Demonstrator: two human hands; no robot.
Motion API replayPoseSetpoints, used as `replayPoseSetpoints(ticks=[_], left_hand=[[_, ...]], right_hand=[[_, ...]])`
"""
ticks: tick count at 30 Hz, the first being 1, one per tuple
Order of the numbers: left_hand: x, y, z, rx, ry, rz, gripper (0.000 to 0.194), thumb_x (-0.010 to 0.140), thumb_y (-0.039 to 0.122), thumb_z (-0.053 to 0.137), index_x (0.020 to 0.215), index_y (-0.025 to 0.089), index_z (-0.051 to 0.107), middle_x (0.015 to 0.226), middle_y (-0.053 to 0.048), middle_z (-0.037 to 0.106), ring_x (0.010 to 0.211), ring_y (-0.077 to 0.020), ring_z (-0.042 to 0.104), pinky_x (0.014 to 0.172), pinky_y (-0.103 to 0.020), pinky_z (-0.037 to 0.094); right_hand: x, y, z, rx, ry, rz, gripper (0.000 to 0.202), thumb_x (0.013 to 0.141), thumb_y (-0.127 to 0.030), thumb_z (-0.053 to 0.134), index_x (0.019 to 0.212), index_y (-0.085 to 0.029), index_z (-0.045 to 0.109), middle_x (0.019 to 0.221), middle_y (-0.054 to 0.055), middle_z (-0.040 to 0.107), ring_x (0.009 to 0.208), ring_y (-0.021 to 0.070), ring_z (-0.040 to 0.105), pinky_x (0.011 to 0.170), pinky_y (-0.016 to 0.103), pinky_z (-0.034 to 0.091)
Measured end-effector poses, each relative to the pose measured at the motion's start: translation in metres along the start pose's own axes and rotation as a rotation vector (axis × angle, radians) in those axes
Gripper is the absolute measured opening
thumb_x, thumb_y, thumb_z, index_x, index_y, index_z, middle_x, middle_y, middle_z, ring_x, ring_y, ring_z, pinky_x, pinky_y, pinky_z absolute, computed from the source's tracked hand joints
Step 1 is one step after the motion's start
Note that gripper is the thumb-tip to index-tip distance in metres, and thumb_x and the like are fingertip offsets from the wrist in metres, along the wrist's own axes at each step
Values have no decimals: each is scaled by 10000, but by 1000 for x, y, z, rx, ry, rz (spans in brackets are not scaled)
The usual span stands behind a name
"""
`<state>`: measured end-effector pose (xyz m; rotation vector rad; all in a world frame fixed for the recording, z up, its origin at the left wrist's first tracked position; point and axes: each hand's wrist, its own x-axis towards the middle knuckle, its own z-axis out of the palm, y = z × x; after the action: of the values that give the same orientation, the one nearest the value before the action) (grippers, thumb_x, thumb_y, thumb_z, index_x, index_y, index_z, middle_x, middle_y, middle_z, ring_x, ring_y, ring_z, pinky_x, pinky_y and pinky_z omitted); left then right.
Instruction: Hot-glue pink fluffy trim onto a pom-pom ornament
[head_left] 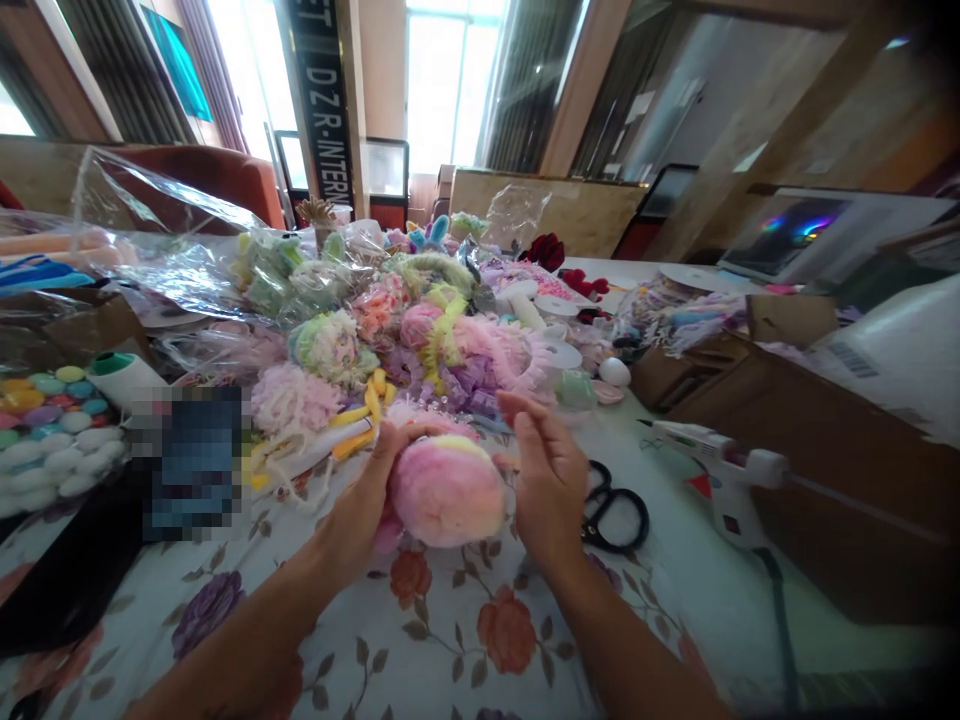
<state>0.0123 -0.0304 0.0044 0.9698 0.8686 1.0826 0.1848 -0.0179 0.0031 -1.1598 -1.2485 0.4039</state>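
A fluffy round plush piece (pixel 448 490), pink with pale yellow at its edge, sits above the flowered tablecloth. My left hand (pixel 367 500) is wrapped round its left side, thumb over the top. Just to its right is my right hand (pixel 551 485), thumb and index finger drawn together in a pinch; whatever is between them, if anything, cannot be made out. Behind the plush lies pink fluffy material, partly hidden. Black-handled scissors (pixel 619 510) rest right beside my right hand, their blades hidden behind it.
A heap of pastel yarn and plush pieces (pixel 450 340) spreads across the back. At right, a white glue gun (pixel 720 460) leans by a cardboard box (pixel 825 500). Bagged coloured balls (pixel 60 430) and a blurred-out dark object (pixel 199 460) lie left. Yellow strands (pixel 371 410) lie near my left hand.
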Motion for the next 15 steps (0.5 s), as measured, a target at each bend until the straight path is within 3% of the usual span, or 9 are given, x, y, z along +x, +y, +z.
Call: replayPoseSetpoints(ticks=[2,4,6,8,10,13,15], left_hand=[[0,1,-1,-30,-15,-44,814,794,872,423,1238,246,694,1161,-80,721,1102,-304,634,748,-317,538],[0,1,-1,-62,-26,-69,847,778,897,394,1236,251,696,1105,-81,736,1042,-294,657,733,-323,537],[2,1,-1,-80,-26,-46,852,784,895,388,1203,227,713,1062,-95,742,1027,-289,664,769,-333,540],[4,2,0,-78,-10,-14,847,779,888,422,1170,202,727,1040,-106,745,1026,-289,665,772,-328,540],[6,3,0,-76,20,-11,851,770,885,449,1187,196,722,1030,-105,748,989,-286,672,702,-311,534],[8,5,-3,-79,60,-68,907,767,909,394,1291,222,669,1011,-87,752,834,-256,678,527,-281,463],[8,6,-5,-90,66,-108,926,765,920,363,1330,241,641,983,-77,755,743,-237,672,487,-281,437]], right_hand=[[-2,-4,-4,-46,-3,-312,273,979,-267,500,1159,-241,703,1169,79,763,1114,287,703,956,511,575],[-7,-9,-3,-120,-223,-724,260,952,-239,537,1158,-247,696,1127,58,781,1141,266,695,1055,501,513],[-12,-13,2,-227,-438,-978,218,946,-281,585,1125,-234,700,1080,42,797,1160,256,689,1150,492,427],[-12,-12,7,-359,-511,-1019,242,962,-347,597,1134,-210,697,1139,61,786,1209,278,661,1203,526,341],[-8,-8,7,-483,-495,-895,335,985,-388,559,1220,-177,670,1259,117,737,1262,326,621,1179,596,331],[-3,-2,0,-528,-366,-674,420,1012,-368,475,1342,-141,598,1353,193,664,1310,354,583,1094,616,426],[-4,0,-3,-454,-279,-717,446,1000,-337,471,1397,-152,553,1358,194,659,1342,344,564,1108,601,431]])
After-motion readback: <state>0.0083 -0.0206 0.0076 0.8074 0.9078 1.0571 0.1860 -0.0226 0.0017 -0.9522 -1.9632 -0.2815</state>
